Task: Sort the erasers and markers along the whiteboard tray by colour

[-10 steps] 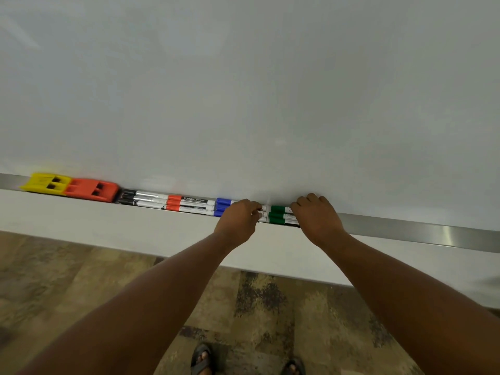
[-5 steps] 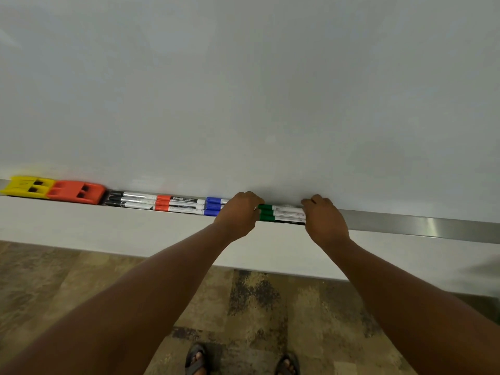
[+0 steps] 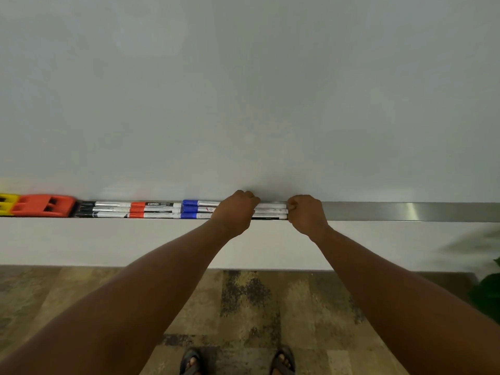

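Note:
On the metal tray (image 3: 405,211) under the whiteboard lies one row, from the left: a yellow eraser (image 3: 5,208), an orange-red eraser (image 3: 43,205), black markers (image 3: 108,209), red markers (image 3: 151,209), blue markers (image 3: 194,209) and green markers (image 3: 270,211). My left hand (image 3: 235,212) is curled over the left end of the green markers, hiding their caps and the blue markers' right ends. My right hand (image 3: 307,215) is closed against the green markers' right ends. Only their white barrels show between my hands.
The tray runs bare to the right of my right hand. Below it are a white wall band and a patterned floor with my sandalled feet (image 3: 238,361). A green plant (image 3: 487,290) stands at the right edge.
My right hand slid off the top of the green markers to their right ends. My left hand now covers the green caps. The view has shifted, so the erasers sit further left.

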